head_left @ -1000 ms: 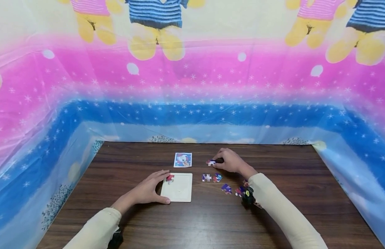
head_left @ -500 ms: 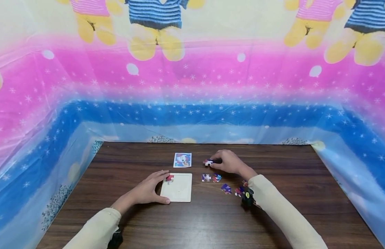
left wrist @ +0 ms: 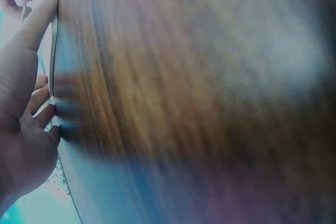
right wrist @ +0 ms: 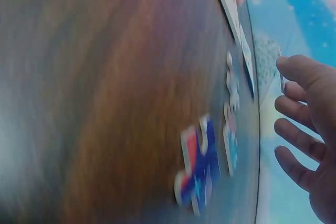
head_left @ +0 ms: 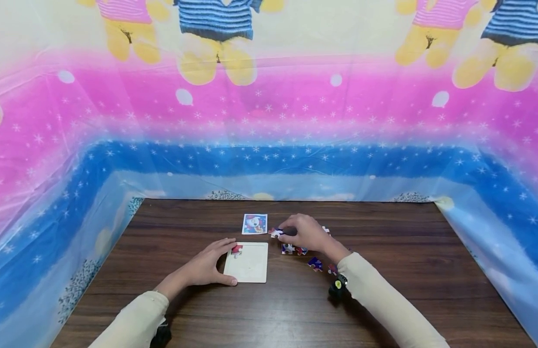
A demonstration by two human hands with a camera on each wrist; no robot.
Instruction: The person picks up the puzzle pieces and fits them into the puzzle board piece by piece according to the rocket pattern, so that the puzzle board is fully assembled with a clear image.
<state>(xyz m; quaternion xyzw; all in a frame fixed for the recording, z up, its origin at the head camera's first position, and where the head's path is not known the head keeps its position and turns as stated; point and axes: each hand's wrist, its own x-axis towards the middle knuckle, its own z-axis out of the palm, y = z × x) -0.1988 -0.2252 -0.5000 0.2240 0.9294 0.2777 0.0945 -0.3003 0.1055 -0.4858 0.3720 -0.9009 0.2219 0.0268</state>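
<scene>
In the head view my left hand (head_left: 208,265) holds the left side of a cream puzzle tray (head_left: 251,268), thumb at the near corner and fingers toward the far one. One red-and-white puzzle piece (head_left: 236,249) lies in the tray's far left corner. My right hand (head_left: 310,234) pinches another puzzle piece (head_left: 276,233) between thumb and fingers, above the table and just right of the picture card. The right wrist view shows this held piece (right wrist: 282,77) nearly edge-on at the thumb tip, with the other fingers loosely bent.
A small picture card (head_left: 255,224) lies behind the tray. Several loose pieces lie to the right, including a white-and-purple piece (head_left: 288,249) and a purple piece (head_left: 315,264); the right arm partly covers some. A patterned cloth (head_left: 269,159) hangs behind the brown table (head_left: 186,319).
My right hand has moved left and slightly nearer with the pinched puzzle piece, coming toward the card and tray. A loose piece behind the hand now shows. The left hand stays put on the tray.
</scene>
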